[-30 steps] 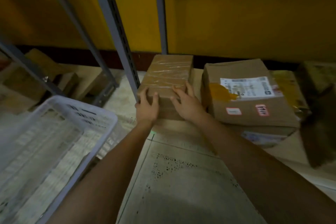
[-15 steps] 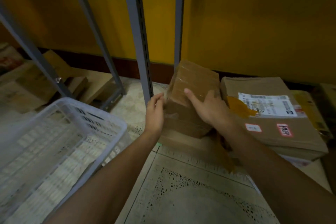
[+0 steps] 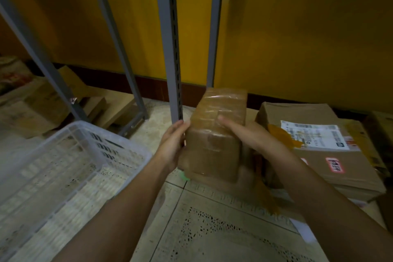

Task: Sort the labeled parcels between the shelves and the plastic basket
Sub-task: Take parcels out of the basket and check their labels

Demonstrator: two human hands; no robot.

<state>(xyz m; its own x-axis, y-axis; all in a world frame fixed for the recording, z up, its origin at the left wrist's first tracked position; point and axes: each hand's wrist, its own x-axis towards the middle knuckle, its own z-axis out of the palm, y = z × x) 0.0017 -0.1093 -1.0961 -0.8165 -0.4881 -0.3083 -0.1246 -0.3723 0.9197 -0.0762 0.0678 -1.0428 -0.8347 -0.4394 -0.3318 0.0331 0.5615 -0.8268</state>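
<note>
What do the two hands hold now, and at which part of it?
The taped brown parcel: the left hand grips its left side, the right hand its right side.

Tiled floor [image 3: 212,232], plastic basket [image 3: 129,146], stacked parcels [image 3: 323,176]

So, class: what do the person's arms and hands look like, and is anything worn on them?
Both forearms are bare to the frame edge; no sleeves show. The left hand and right hand wear no gloves, and no ring or watch is visible. A small green patch by the left wrist is too blurred to identify.
</note>
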